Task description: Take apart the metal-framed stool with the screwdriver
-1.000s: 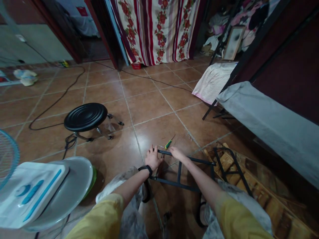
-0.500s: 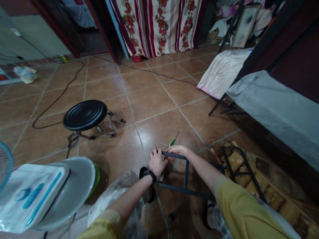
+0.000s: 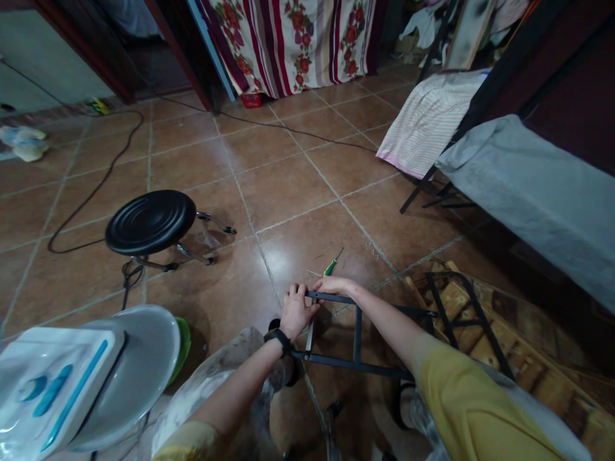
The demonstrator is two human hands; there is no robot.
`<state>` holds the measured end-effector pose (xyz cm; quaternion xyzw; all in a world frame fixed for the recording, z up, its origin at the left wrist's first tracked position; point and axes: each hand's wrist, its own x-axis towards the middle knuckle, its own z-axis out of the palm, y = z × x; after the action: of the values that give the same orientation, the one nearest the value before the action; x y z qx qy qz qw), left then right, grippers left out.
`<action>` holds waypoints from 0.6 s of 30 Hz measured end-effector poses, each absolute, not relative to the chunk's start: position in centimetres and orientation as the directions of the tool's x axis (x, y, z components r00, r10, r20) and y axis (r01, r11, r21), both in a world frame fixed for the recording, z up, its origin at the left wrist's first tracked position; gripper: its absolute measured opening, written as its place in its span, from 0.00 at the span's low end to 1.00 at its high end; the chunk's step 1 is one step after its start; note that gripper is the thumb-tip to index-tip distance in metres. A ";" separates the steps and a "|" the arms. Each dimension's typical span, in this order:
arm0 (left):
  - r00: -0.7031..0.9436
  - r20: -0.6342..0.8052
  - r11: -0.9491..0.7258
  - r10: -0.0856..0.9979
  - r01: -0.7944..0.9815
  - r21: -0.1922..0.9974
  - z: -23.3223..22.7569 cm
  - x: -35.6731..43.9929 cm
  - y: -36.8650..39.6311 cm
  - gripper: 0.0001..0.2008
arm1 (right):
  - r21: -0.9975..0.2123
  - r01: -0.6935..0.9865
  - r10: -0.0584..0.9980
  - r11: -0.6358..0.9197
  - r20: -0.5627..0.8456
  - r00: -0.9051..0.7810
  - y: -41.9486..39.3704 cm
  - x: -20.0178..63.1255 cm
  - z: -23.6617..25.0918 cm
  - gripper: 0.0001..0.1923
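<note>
A dark metal frame (image 3: 358,336) with a crossbar lies between my legs. At its far left corner, my left hand (image 3: 296,312) curls its fingers over the end of the bar. My right hand (image 3: 331,287) reaches across the frame and closes round the same bar from its far side; its fingertips are partly hidden behind the metal. A pale strip (image 3: 310,333) spans the frame's left end, below my hands. Just beyond my right hand, a green and yellow screwdriver (image 3: 330,267) rests on the tiles.
Several small screws (image 3: 372,249) are scattered on the floor ahead. A round black stool (image 3: 151,221) stands left, near a grey basin (image 3: 144,378) with a white and blue package (image 3: 57,384) on it. To the right, wooden slatted matting (image 3: 519,352) lies beside a second black frame (image 3: 473,320).
The camera view has shifted slightly, so the stool and basin sit further left. Both hands stay at the same corner of the metal frame.
</note>
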<state>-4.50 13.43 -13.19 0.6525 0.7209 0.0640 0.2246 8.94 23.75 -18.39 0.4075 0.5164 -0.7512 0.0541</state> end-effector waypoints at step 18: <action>0.002 -0.280 0.107 0.960 0.921 0.374 -13.5 -4.9 14.0 0.19 | -0.767 0.527 0.374 -0.366 -0.640 -0.672 24.2 9.5 -19.8 0.11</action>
<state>-4.88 14.02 -13.54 0.6670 0.7052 0.0410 0.2371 9.46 24.20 -19.81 0.4017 0.5605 -0.7223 0.0529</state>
